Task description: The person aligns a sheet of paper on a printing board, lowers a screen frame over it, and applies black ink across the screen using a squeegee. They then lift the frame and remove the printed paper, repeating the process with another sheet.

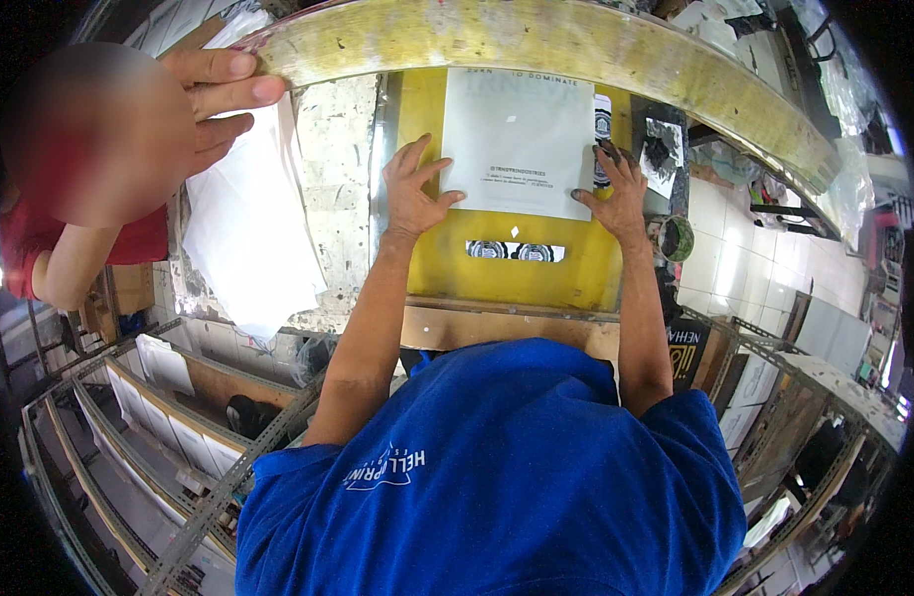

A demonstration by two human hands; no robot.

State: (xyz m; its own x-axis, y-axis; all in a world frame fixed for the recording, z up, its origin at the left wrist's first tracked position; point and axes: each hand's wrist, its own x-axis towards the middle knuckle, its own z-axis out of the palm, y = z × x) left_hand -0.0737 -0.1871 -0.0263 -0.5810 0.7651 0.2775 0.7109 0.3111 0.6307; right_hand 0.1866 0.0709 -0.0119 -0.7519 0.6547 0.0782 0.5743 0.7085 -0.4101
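Here, from where I stand: one pale-grey, rectangular printed sheet (517, 134), flat on a glossy yellow board (588, 270); left hand (412, 194) and right hand (616, 194) at its side edges, fingers splayed, unclenched. Step, seemingly: squaring it up; next move likely calls for light, even nudges.

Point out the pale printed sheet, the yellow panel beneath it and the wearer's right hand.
Pale printed sheet (519, 147): head view, middle of its face.
Yellow panel (588, 266): head view, bare lower-right part.
Right hand (621, 202): head view, back of the hand.

A yellow board (588, 280) bears a white sheet (517, 139).
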